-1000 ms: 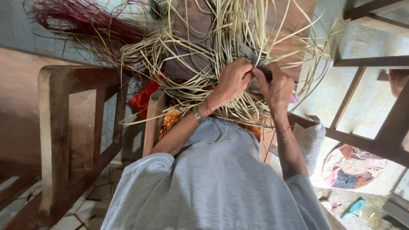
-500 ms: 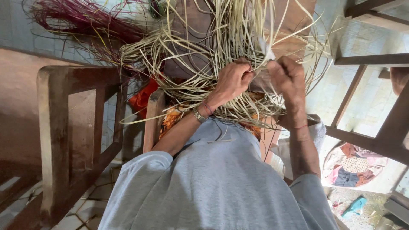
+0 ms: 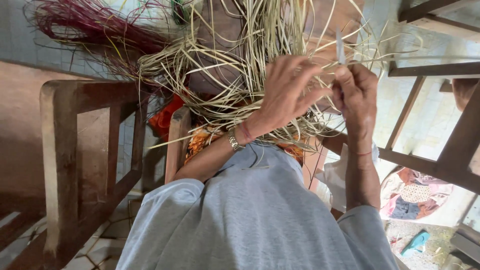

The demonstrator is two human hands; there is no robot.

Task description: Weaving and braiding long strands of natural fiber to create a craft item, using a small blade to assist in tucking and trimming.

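Fingers spread wide on the left hand [image 3: 287,95], open and loose, its fingertips brushing into the pale straw strips [image 3: 260,55] with nothing pinched that I can see. Right beside it, the right hand [image 3: 356,95] is curled tight, thumb and fingers closed on a thin blade-like tool [image 3: 340,47] that pokes straight up above the knuckles. The two hands are near each other, almost touching at the fingertips.

Closest to the camera, a grey shirt [image 3: 260,220] fills the bottom of the view, with a metal watch [image 3: 233,141] and a red thread on the left wrist. Both forearms rise from it into the tangle of strips, which lies heaped over the lap and fans out in every direction.

Off to the left, a wooden chair frame [image 3: 75,150] stands on the tiled floor [image 3: 100,245]. Farther out, top left, a bundle of dark red strips [image 3: 95,25] lies against the pale ones. On the right, wooden rungs [image 3: 430,70] cross the view, with a heap of cloth [image 3: 415,195] below them.
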